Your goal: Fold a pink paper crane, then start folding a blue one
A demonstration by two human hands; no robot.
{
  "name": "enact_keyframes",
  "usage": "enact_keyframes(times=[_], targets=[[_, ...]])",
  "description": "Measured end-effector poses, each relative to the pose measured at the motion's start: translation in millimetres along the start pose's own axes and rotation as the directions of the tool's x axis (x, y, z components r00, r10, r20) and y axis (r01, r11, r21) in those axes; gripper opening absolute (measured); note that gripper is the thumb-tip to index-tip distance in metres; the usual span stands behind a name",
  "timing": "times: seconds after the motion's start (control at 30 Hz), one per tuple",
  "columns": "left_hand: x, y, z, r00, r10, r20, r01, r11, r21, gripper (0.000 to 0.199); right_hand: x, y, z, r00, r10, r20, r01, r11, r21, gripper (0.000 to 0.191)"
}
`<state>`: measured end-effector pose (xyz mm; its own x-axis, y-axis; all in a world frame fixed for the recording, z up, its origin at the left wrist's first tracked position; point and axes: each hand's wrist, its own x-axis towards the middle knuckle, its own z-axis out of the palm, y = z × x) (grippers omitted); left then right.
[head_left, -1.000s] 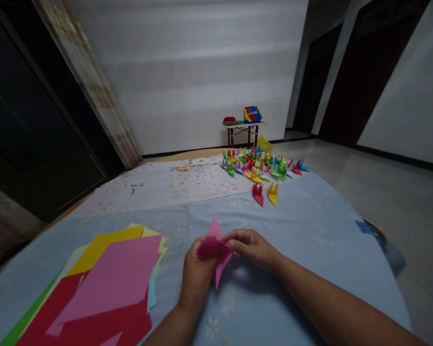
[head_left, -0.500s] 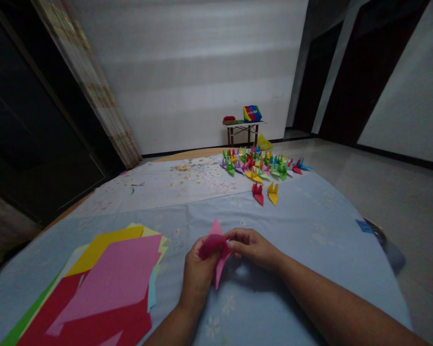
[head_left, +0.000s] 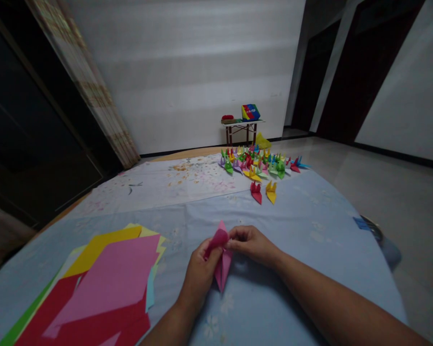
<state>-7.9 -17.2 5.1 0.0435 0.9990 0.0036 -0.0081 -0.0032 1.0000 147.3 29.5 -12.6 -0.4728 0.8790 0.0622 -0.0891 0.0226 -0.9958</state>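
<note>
A partly folded piece of pink origami paper (head_left: 222,271) is held just above the blue tablecloth, its narrow points facing away from and toward me. My left hand (head_left: 199,271) grips its left side, thumb lying over the middle and fingers behind. From the right, my right hand (head_left: 250,245) pinches the paper's right edge between thumb and fingertips. One pink flap curls up between the two hands. Part of the paper behind my left fingers is hidden.
Loose coloured sheets (head_left: 111,269) lie stacked at the left. Beyond my hands stand a red paper crane (head_left: 256,193) and a yellow paper crane (head_left: 271,192). Many more folded cranes (head_left: 252,161) crowd the far right of the tablecloth (head_left: 303,221). A small table (head_left: 242,124) stands by the wall.
The pink paper has turned in my hands, so its near half now faces me more openly with a centre crease showing. Both hands still hold it, in nearly the same place.
</note>
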Motion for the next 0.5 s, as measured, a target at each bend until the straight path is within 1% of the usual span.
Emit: enact_keyframes(times=[0.1,0.17,0.33,0.5], targets=[[-1.2,-0.1,0.1,0.996,-0.021,0.087,0.024,0.999,-0.035,0.039,1.5,1.8,-1.1,0.999,-0.003,-0.050,0.001,1.000,-0.028,0.030],[-1.6,-1.6,0.9,0.994,-0.034,0.101,0.040,0.998,-0.058,0.041,2.8,4.1,-1.4,0.997,0.015,-0.075,-0.019,0.999,-0.047,0.029],[-0.9,-4.8,3.9,0.994,-0.073,0.080,0.081,0.991,-0.103,0.043,3.9,6.5,-1.6,0.994,0.065,-0.087,-0.071,0.995,-0.070,0.027],[-0.7,-3.2,6.3,0.995,-0.085,0.049,0.089,0.992,-0.088,0.042,0.7,-2.7,-6.2,0.998,0.054,-0.017,-0.054,0.998,-0.028,0.029]])
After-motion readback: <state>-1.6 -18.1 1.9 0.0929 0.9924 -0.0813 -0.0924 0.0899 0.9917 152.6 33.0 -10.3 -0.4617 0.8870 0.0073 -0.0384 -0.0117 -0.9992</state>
